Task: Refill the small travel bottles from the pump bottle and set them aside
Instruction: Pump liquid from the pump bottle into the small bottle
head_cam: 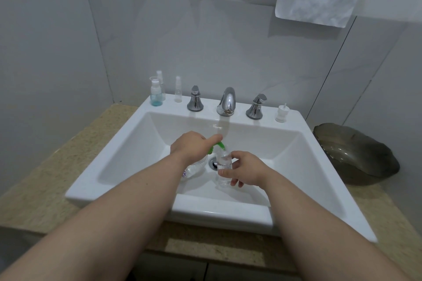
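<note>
Topping up a travel bottle over the sink [112, 150].
Mid-basin, the right hand [245, 172] curls its fingers round a small clear travel bottle [223, 166]. At its 9 o'clock the left hand [190, 146] clasps the pump bottle [194, 170], forefinger on the green pump head [218, 145]. More travel bottles [156, 94] stand at 11 o'clock on the back ledge.

Both bare forearms reach in from near. The left hand [190, 146], forefinger stretched rightward, grips the pump bottle [194, 169]; the right hand [245, 171] pinches a small travel bottle [224, 162] between thumb and fingers.
</note>
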A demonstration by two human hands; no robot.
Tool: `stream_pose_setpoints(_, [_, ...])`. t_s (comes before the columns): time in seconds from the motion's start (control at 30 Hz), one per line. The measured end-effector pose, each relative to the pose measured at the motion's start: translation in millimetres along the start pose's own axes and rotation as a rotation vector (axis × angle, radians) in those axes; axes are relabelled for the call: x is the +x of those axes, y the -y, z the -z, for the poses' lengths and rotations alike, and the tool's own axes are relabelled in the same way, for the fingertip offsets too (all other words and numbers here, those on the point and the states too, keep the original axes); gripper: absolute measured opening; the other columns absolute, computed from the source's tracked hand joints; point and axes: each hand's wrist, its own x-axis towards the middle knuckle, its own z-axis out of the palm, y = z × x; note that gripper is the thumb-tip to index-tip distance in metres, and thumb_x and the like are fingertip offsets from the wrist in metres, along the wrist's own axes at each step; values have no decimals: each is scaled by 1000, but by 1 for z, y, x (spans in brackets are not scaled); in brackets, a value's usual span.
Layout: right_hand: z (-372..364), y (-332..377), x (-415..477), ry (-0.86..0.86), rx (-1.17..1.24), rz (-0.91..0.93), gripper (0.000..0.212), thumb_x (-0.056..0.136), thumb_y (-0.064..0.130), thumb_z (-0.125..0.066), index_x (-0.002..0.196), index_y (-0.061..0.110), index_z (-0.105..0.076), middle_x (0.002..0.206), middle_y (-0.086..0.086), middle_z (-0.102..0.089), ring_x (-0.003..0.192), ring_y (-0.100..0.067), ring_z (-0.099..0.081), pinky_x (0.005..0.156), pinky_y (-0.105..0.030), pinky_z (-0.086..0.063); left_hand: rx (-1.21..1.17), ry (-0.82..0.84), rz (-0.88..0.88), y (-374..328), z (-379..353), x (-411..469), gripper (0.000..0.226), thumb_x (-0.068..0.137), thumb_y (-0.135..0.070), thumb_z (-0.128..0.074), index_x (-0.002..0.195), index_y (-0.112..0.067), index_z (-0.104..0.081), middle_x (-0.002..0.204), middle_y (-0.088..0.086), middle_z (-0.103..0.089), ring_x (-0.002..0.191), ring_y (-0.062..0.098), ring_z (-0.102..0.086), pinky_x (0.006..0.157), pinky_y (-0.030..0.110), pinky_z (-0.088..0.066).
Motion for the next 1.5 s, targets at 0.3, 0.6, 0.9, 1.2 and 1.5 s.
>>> stream_pose_setpoints(0.3, [0,0,-1,18,-31,-21,35,89,30,-82,115,20,-61,93,0,-77,60,-11,-70,52,-22,-51,29,-17,-16,1,-1,3,59,87,-67,-50,64,-17,-70,63,-4,-62,68,20,-60,65,31,-43])
stream_pose_setpoints(0.6, [-1,-2,-1,38,-46,-34,40,89,28,-81,122,18,-61,96,-2,-77,60,-13,-69,54,-23,-53,64,-4,-53,-1,-2,2,48,72,-65,-43,64,-21,-62,64,-3,-58,62,20,-52,63,31,-45])
stream_pose_setpoints(0.9, [1,-4,2,24,-30,-24,36,89,30,-81,116,22,-59,97,-4,-77,62,-13,-70,55,-25,-52,47,5,-80,6,2,-1,76,83,-91,-37,73,-26,-74,77,-9,-72,78,14,-66,75,34,-50])
stream_pose_setpoints(1.2, [0,-7,4,19,-19,-31,38,88,31,-82,117,20,-60,98,-5,-78,65,-16,-73,57,-26,-54,41,-2,-74,6,0,0,73,82,-90,-40,71,-26,-74,81,-10,-74,82,15,-67,81,35,-51])
stream_pose_setpoints(1.5, [-1,-3,2,18,-3,-20,40,89,28,-82,121,16,-61,99,-3,-77,66,-17,-72,56,-26,-54,66,-14,-39,0,-1,1,64,88,-77,-45,66,-23,-71,71,-4,-69,76,18,-65,70,32,-44])
